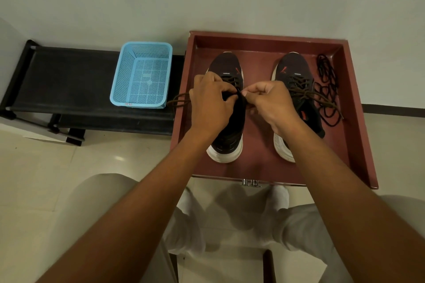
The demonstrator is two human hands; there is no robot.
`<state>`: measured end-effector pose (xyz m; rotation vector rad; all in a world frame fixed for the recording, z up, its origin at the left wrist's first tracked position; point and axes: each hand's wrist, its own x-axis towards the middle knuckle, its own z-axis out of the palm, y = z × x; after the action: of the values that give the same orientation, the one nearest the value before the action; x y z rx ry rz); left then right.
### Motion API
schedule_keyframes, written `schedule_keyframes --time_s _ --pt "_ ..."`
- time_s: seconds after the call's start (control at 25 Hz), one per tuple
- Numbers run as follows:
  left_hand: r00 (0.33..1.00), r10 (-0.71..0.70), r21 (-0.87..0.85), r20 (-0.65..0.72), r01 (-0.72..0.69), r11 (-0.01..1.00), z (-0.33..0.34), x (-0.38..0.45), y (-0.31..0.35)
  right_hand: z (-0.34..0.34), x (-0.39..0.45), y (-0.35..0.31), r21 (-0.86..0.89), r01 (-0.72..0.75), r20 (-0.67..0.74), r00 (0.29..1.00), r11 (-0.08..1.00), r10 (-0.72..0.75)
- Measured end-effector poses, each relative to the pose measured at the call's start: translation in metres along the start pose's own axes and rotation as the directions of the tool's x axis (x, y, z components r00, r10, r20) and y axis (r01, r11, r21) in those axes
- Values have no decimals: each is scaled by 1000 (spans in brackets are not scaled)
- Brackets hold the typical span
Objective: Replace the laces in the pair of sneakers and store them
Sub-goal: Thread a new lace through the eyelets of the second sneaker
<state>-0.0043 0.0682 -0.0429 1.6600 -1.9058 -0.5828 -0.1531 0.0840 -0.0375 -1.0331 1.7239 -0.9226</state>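
Two bare hands meet at centre frame over the left dark white-soled sneaker [230, 131] in the shallow maroon tray [358, 122]: the left hand [210, 103] and right hand [271, 103] each pinch its brown lace [177, 100]. Right of them stands the laced second sneaker [296, 80], then loose black laces [326, 89]. Farther left sits a light-blue perforated plastic basket [122, 76].

Left sneaker's [227, 108] tongue behind hands [241, 99]
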Motion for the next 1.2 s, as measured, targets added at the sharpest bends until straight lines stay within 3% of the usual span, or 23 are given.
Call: schedule_keyframes --time_s 0.12,0.24,0.4,0.48,0.56,0.68,0.92,1.0,1.12,1.2 --pt "1000 -5 53 28 3 999 0 0 0 -6 3 -1 -108 14 -17 1000 994 -16" --pt "999 -19 74 48 16 997 -3 1 0 -30 3 -12 -386 85 -119 983 919 -141" --pt "996 -50 -17 67 51 999 -11 6 -3 -64 0 -22 -584 14 -222 959 812 -176" --pt "996 -54 -82 70 59 995 -17 9 -4 -57 -2 -23 -654 70 -197 946 753 -259" --pt "995 -64 -81 79 70 994 -21 10 -4 -41 -1 -23 -688 225 -92 916 690 -391" --pt "996 -38 -18 80 40 999 -20 7 -4 -19 4 -19 -726 342 111 914 597 -389" --pt "998 -18 -35 54 20 999 -19 5 -6 -6 5 -6 -694 361 105 906 622 -409" --pt "999 -7 -42 53 9 999 -18 5 -7 -14 5 -8 -713 319 53 913 624 -405" --pt "998 -12 -50 58 15 999 -18 5 -11 -44 11 -11 -785 131 -133 919 606 -370" --pt "998 -18 -41 66 21 999 -19 6 -10 -62 13 -14 -797 -10 -218 937 604 -273"
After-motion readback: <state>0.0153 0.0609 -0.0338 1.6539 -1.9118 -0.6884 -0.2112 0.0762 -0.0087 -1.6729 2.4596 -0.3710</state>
